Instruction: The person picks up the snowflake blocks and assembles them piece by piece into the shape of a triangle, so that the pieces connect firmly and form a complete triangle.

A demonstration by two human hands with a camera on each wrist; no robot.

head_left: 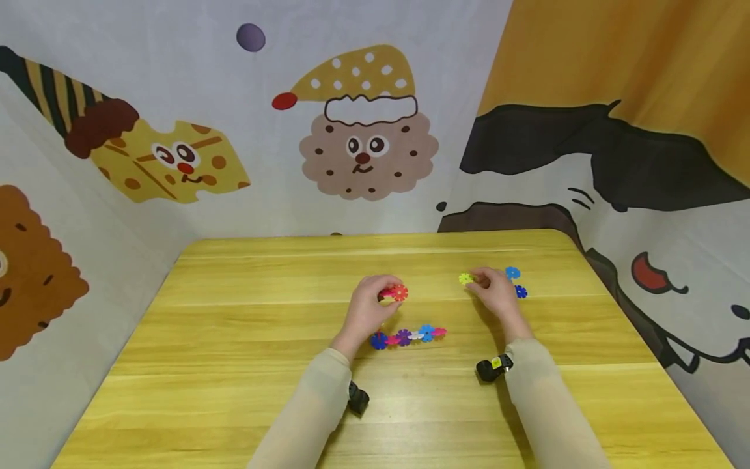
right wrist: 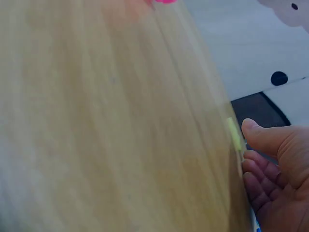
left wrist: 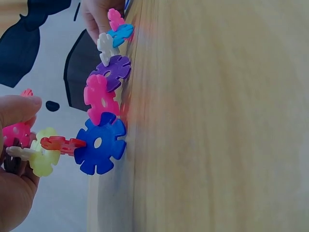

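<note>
My left hand (head_left: pixel 368 303) grips one end of a chain of interlocking flower-shaped plastic discs. At the fingers, a red disc (head_left: pixel 401 292) shows in the head view. From the hand, the left wrist view shows a yellow disc (left wrist: pixel 44 152), a red one (left wrist: pixel 63 144) and a dark blue one (left wrist: pixel 100 144). Beyond these run pink, purple (left wrist: pixel 114 72), white and light blue discs towards a pink end. My right hand (head_left: pixel 495 291) reaches low over the table, thumb and fingers parted, fingertips right at a loose yellow disc (head_left: pixel 465 279). The right index fingertip is hidden in the right wrist view.
Just beyond my right hand lie a light blue disc (head_left: pixel 512 272) and a dark blue disc (head_left: pixel 521 292). The wooden table (head_left: pixel 222 365) ends at a cartoon-printed curtain (head_left: pixel 263 215) behind. Each wrist wears a small black camera.
</note>
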